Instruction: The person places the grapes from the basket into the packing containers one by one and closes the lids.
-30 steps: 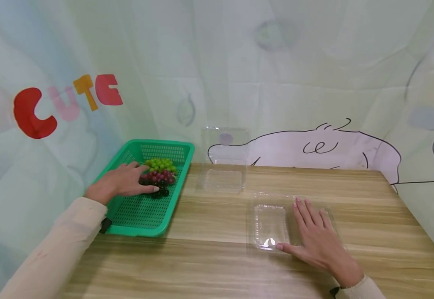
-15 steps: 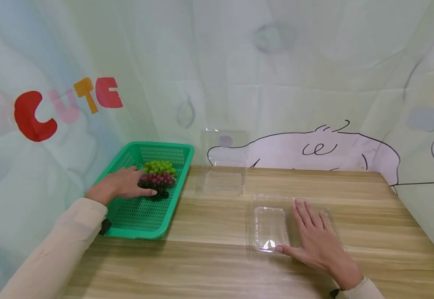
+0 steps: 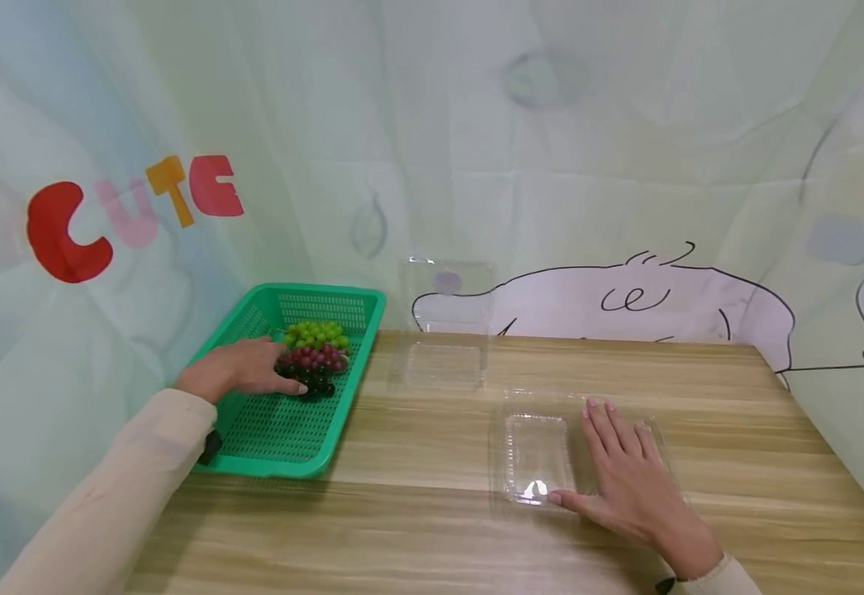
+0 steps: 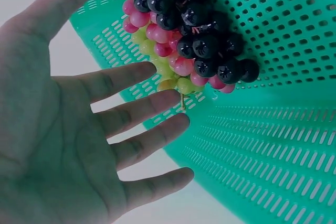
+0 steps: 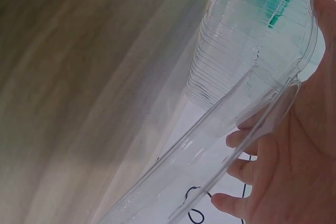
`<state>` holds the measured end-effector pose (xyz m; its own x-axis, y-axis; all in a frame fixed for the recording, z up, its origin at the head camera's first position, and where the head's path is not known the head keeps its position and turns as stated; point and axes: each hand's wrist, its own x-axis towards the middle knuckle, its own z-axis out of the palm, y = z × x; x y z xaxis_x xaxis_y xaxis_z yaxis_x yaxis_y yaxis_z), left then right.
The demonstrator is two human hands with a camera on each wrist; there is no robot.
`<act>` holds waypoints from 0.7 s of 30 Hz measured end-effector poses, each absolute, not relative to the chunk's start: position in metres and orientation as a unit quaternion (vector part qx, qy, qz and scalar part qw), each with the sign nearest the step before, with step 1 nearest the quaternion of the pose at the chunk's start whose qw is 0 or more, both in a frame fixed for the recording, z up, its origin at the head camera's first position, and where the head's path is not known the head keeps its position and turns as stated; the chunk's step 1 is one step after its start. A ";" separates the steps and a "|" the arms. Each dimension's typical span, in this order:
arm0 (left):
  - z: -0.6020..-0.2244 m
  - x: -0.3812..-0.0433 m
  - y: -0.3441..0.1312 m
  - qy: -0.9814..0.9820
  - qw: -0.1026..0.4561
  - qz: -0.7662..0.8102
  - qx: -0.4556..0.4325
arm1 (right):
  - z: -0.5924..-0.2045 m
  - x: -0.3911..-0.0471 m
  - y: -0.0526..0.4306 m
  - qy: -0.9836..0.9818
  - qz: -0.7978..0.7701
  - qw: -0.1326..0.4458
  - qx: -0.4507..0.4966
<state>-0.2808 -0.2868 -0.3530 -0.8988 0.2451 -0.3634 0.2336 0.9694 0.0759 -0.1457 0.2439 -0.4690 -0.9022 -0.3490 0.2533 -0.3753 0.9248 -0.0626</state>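
In the head view, my left hand point(image 3: 249, 368) hovers inside the green basket point(image 3: 343, 421) at the left side of the grapes. The left wrist view shows its fingers spread and straight, with nothing held. Three bunches lie together: green grapes point(image 3: 316, 333) at the back, red grapes point(image 3: 322, 358) in the middle and black grapes point(image 4: 207, 45) in front. On the table, my right hand point(image 3: 636, 487) rests flat on the right half of an opened clear plastic clamshell box point(image 3: 536, 454). From the right wrist camera, the fingers reach past the box's transparent edge point(image 5: 231, 119).
Another clear clamshell box point(image 3: 443, 364) stands at the back of the wooden table point(image 3: 417, 521), its lid raised against the printed curtain point(image 3: 447, 107). The curtain runs along the back and both sides. The basket stands near the left side.
My left hand has drawn back slightly to the left, its thumb shifting a little across the black grapes. The right hand stays in place on the box. The head view tilts very slightly.
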 end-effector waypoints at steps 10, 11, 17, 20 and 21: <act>-0.354 -0.285 -0.286 0.970 0.205 0.015 0.129 | -0.469 -0.145 0.244 -0.973 0.055 0.121 0.186; -0.354 -0.286 -0.286 0.970 0.206 0.014 0.128 | -0.469 -0.145 0.244 -0.973 0.055 0.121 0.186; -0.355 -0.289 -0.286 0.968 0.215 0.012 0.127 | -0.470 -0.145 0.244 -0.974 0.055 0.120 0.184; -0.355 -0.289 -0.286 0.967 0.221 0.009 0.129 | -0.470 -0.145 0.243 -0.974 0.054 0.122 0.184; -0.355 -0.290 -0.285 0.966 0.223 0.007 0.130 | -0.470 -0.145 0.243 -0.974 0.054 0.122 0.183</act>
